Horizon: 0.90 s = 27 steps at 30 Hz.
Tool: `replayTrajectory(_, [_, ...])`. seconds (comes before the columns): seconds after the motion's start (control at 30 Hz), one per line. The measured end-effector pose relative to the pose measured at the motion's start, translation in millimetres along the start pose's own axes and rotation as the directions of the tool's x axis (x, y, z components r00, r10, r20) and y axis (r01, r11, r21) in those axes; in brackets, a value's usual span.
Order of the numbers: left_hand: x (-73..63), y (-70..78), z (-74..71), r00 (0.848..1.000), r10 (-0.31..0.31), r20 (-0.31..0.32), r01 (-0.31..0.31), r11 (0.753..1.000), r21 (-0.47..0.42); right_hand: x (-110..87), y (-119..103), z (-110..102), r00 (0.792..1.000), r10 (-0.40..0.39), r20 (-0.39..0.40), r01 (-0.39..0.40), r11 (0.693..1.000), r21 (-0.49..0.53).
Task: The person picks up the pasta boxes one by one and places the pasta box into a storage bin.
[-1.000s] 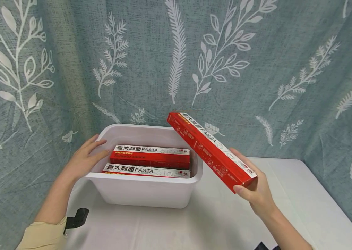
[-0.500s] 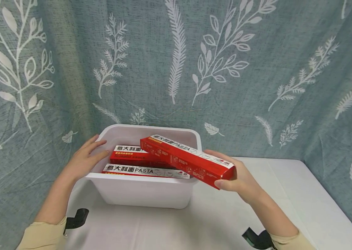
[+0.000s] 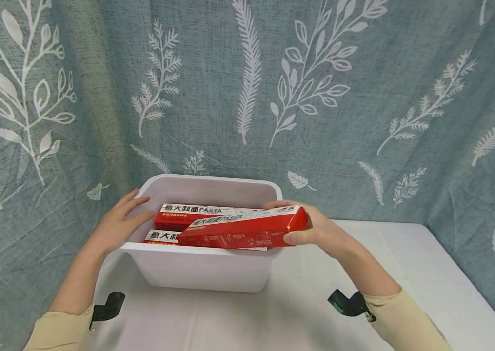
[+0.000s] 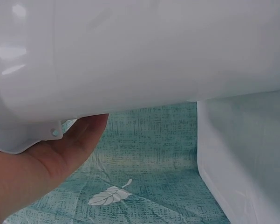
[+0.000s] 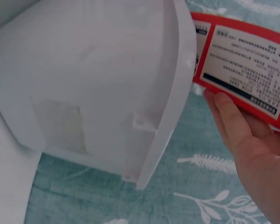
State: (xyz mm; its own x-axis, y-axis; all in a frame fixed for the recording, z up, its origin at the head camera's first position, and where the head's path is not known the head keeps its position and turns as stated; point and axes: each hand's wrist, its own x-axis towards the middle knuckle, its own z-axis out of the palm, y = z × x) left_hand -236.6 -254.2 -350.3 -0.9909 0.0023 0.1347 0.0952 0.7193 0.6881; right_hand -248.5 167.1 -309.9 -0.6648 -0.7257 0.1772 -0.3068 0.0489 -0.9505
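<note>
A white plastic bin (image 3: 203,268) stands on the table with two red-and-white pasta boxes inside, one at the back (image 3: 172,220) and one in front (image 3: 159,236). My left hand (image 3: 115,226) holds the bin's left rim, its thumb reaching over the edge; the left wrist view shows part of this hand (image 4: 60,156) beneath the rim, outside the wall. My right hand (image 3: 313,231) grips the right end of a third pasta box (image 3: 247,234). This box is tilted, its left end lower and inside the bin, overlapping the front box. Its printed panel (image 5: 247,70) shows in the right wrist view.
The white-covered table (image 3: 387,273) extends to the right of the bin. A blue-green leaf-patterned curtain (image 3: 212,97) hangs behind it. Black wrist mounts (image 3: 108,307) stick out from both sleeves.
My right hand has moved left with the pasta box, bringing it down from above the right rim into the bin's opening and turning it more lengthwise. The left hand has stayed put.
</note>
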Motion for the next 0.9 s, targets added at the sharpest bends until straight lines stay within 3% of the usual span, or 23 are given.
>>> replayTrajectory(0.23, [0.0, -0.4, -0.6, 1.0, 0.005, 0.001, -0.005, 1.0, 0.01, 18.3, 1, -1, 1.0, 0.025, -0.012, -0.025, 0.999, 0.028])
replayTrajectory(0.47, [0.9, 0.0, -0.6, 1.0, 0.001, -0.001, -0.001, 1.0, 0.0, 32.5, 8, 0, 0.998, -0.015, -0.055, 0.017, 0.999, 0.037])
replayTrajectory(0.67, [0.1, 0.7, -1.2, 1.0, 0.011, 0.001, -0.011, 1.0, 0.001, 42.7, 15, 3, 0.993, 0.009, -0.114, -0.009, 1.0, 0.002])
replayTrajectory(0.8, [-0.3, 1.0, -1.4, 1.0, 0.009, 0.001, -0.009, 1.0, -0.002, 46.3, 21, 4, 0.984, -0.015, -0.179, -0.017, 0.984, -0.175])
replayTrajectory(0.9, [0.1, 0.9, -0.6, 1.0, -0.006, 0.002, 0.006, 1.0, -0.008, 45.1, 27, 4, 0.971, -0.093, -0.218, 0.006, 0.929, -0.369])
